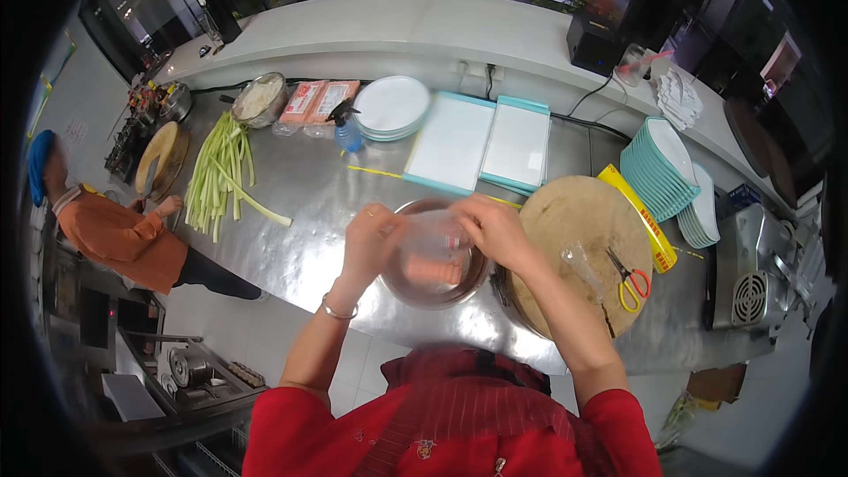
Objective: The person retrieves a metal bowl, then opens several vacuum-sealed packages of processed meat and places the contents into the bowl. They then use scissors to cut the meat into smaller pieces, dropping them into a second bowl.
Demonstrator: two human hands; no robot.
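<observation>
Both my hands grip a clear plastic package (427, 233) by its two ends, above a round metal bowl (391, 285). My left hand (370, 242) pinches the left end and my right hand (497, 232) the right end. The package is blurred and bears some red print. Inside the bowl lies a block of pinkish-orange sausage-like pieces (432, 270). To the right of the bowl, a round wooden chopping block (563, 225) carries scissors (628, 281) with red and yellow handles and a crumpled strip of clear plastic (583, 268).
Green stalks (215, 179), a bowl of white food (260, 99), pink packages (318, 103), a blue spray bottle (346, 132), plates (392, 103) and trays (450, 139) stand behind. A yellow box (639, 218) and stacked dishes (656, 165) are right. A co-worker (119, 232) stands left, near a knife.
</observation>
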